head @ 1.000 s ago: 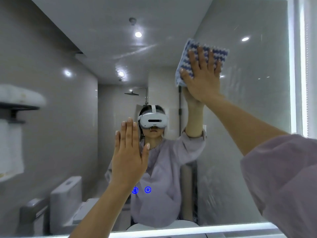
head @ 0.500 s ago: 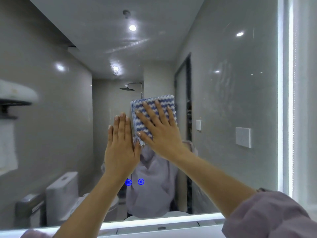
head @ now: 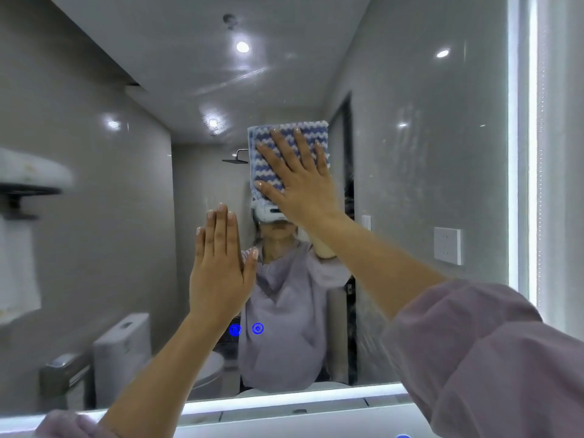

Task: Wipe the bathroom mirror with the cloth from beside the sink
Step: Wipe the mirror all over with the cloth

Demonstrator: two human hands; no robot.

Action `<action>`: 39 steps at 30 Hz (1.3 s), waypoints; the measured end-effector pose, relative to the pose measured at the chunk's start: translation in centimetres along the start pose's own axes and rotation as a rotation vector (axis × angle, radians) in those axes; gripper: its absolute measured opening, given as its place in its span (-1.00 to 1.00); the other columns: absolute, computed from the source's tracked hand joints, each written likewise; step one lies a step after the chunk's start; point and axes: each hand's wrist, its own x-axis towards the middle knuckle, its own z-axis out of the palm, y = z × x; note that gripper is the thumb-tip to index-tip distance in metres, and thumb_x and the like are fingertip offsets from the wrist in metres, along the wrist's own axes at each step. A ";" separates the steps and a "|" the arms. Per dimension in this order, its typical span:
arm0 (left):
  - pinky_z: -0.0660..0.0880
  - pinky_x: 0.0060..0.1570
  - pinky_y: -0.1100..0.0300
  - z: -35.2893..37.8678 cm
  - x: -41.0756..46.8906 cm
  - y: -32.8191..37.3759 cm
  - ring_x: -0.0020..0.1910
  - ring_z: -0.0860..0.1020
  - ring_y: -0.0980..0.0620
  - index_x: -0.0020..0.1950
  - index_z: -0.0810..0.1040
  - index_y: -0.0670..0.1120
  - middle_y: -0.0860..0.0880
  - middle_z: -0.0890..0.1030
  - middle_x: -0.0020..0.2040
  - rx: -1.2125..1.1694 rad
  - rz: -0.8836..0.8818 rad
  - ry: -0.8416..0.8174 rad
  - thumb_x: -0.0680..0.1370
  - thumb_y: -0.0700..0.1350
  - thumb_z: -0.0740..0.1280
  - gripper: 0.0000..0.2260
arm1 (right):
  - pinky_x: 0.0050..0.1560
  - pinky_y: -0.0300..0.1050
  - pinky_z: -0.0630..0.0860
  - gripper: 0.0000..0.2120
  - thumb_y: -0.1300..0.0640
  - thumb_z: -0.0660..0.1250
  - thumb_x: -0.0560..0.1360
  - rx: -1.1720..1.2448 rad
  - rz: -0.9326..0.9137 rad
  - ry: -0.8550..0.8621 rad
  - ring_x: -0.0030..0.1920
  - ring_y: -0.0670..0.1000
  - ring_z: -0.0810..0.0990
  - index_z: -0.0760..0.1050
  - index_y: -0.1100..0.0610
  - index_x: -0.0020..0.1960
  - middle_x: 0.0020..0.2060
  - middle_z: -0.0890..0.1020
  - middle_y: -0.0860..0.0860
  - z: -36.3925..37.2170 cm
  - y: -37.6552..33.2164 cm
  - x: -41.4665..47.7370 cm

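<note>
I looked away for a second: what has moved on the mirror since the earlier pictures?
The right hand swept the cloth from the mirror's upper right down to the centre, then slightly back up. The left hand stayed flat on the glass, and the right palm stayed pressed on the cloth.

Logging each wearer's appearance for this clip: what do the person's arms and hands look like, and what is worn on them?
Both hands, the left hand and the right hand, are bare: no gloves, rings, or watch visible. The nails look pale and neatly rounded. Both forearms are uncovered. A loose, pale lilac sleeve is pushed up the right arm, gathered at its cuff; a scrap of the same lilac fabric shows at the left arm.
</note>
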 end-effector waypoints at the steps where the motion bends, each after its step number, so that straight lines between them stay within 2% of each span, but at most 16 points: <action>1: -0.07 0.52 -0.02 0.1 0.0 0.0 0.55 -0.08 -0.09 0.54 -0.03 -0.25 -0.18 -0.03 0.57 0.001 -0.002 0.005 0.59 0.09 0.01 -0.37 | 0.43 0.02 -0.42 -0.35 -0.30 -0.10 0.58 0.008 0.014 0.007 0.54 0.06 -0.25 -0.21 -0.08 0.56 0.56 -0.16 -0.04 -0.1 0.2 0.4; 5: -0.06 0.52 -0.02 0.4 -0.1 -0.1 0.56 -0.09 -0.08 0.54 -0.06 -0.24 -0.17 -0.03 0.57 0.007 0.004 0.016 0.60 0.09 0.02 -0.37 | 0.42 0.02 -0.44 -0.35 -0.29 -0.12 0.59 0.009 0.036 0.037 0.54 0.09 -0.23 -0.21 -0.05 0.56 0.57 -0.14 -0.01 0.2 0.1 0.4; 13: -0.16 0.52 0.04 0.7 0.0 -0.1 0.56 -0.12 -0.07 0.55 -0.08 -0.22 -0.15 -0.09 0.57 0.015 0.006 0.025 0.60 0.12 -0.02 -0.37 | 0.52 0.16 -0.13 -0.37 -0.27 -0.12 0.60 0.076 0.003 0.038 0.55 0.14 -0.15 -0.18 -0.03 0.55 0.56 -0.09 0.03 2.5 -0.1 -6.7; 17: -0.19 0.52 0.05 0.6 0.0 0.0 0.56 -0.12 -0.07 0.54 -0.07 -0.24 -0.14 -0.10 0.57 0.011 0.011 0.032 0.61 0.13 -0.05 -0.36 | 0.52 0.17 -0.12 -0.40 -0.25 -0.16 0.61 0.064 -0.019 -0.012 0.55 0.15 -0.12 -0.10 -0.02 0.57 0.56 -0.06 0.04 3.6 -0.9 -11.4; 23: -0.21 0.51 0.06 0.3 0.1 0.1 0.55 -0.13 -0.07 0.54 -0.08 -0.24 -0.14 -0.11 0.57 0.004 0.006 0.023 0.59 0.11 -0.01 -0.36 | 0.49 0.24 -0.03 -0.44 -0.18 -0.09 0.62 0.029 -0.103 -0.084 0.54 0.18 0.00 0.02 0.01 0.56 0.55 0.07 0.05 4.0 -2.0 -15.8; 27: -0.23 0.51 0.08 0.3 0.1 0.0 0.55 -0.14 -0.07 0.55 -0.11 -0.22 -0.15 -0.11 0.57 0.004 0.009 0.012 0.60 0.15 -0.05 -0.35 | 0.51 0.21 0.01 -0.47 -0.17 -0.03 0.62 0.030 -0.131 -0.101 0.54 0.14 0.01 0.10 -0.04 0.55 0.55 0.08 -0.01 4.5 -2.1 -17.8; 31: -0.25 0.51 0.10 0.5 0.2 -0.1 0.55 -0.13 -0.06 0.54 -0.12 -0.23 -0.15 -0.10 0.57 0.012 0.016 0.025 0.59 0.14 -0.05 -0.35 | 0.51 0.20 -0.01 -0.45 -0.21 -0.03 0.61 0.081 -0.144 -0.118 0.56 0.10 -0.06 0.03 -0.08 0.56 0.56 0.01 -0.05 4.5 -1.0 -16.6; 34: -0.23 0.51 0.09 0.7 0.2 -0.2 0.56 -0.12 -0.07 0.54 -0.12 -0.23 -0.15 -0.10 0.57 0.010 0.017 0.039 0.59 0.15 -0.05 -0.35 | 0.51 0.20 -0.08 -0.41 -0.23 -0.06 0.61 0.062 -0.084 -0.091 0.56 0.12 -0.10 -0.03 -0.05 0.57 0.57 -0.02 -0.01 3.9 0.8 -13.8; 39: -0.18 0.52 0.06 0.9 0.2 -0.1 0.55 -0.07 -0.10 0.53 -0.09 -0.26 -0.17 -0.05 0.56 0.010 0.018 0.075 0.58 0.11 -0.01 -0.35 | 0.50 0.18 -0.12 -0.37 -0.26 -0.11 0.58 0.039 0.019 -0.013 0.55 0.13 -0.06 0.03 0.00 0.57 0.56 0.05 0.03 1.5 5.2 -7.2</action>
